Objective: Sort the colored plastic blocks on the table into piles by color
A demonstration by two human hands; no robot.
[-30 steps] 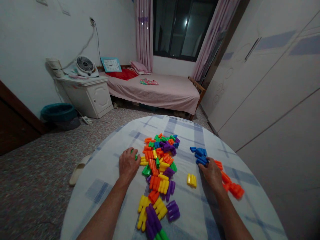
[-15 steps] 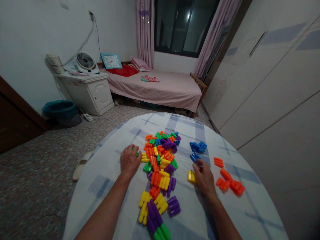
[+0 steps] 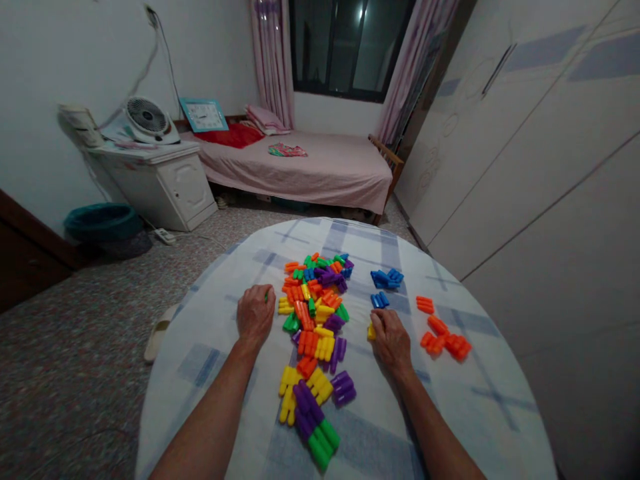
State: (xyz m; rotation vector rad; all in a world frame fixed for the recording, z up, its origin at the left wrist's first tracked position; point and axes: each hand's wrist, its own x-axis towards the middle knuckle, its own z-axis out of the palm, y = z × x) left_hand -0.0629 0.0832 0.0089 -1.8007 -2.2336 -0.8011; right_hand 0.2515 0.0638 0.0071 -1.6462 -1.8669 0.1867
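Most of the yellow block hides under your right hand, a green block under your left hand. Both hands rest palm-down, fingers curled. You cannot tell whether either grip holds its block.

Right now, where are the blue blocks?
In the head view, the blue blocks sit on the table just beyond the right hand, between the mixed pile on their left and the orange blocks on their right.
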